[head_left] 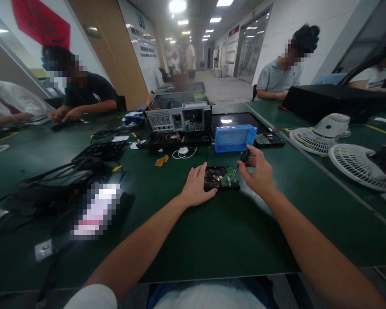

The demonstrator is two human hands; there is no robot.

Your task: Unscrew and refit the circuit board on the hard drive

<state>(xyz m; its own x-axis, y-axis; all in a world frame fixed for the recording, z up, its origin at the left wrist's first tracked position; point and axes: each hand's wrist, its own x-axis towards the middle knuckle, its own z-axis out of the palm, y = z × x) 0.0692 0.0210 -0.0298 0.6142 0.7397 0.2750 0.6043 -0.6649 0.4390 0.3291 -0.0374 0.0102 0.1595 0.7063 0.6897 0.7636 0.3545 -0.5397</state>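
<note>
A hard drive point(221, 178) lies flat on the green table in front of me, its green circuit board facing up. My left hand point(197, 186) grips the drive at its left end, fingers along the far edge and thumb along the near edge. Just right of the drive, my right hand point(257, 171) pinches the dark handle of a screwdriver point(244, 156); its tip is too small to make out. Behind the right hand a blue plastic tray point(234, 139) stands tilted on its side.
An opened computer case point(180, 116) stands at the back, with another drive point(269, 140) to its right. White fan grilles point(360, 163) lie on the right. A black bag with straps point(54, 184) and a blurred bright screen point(98, 210) are left. Co-workers sit across.
</note>
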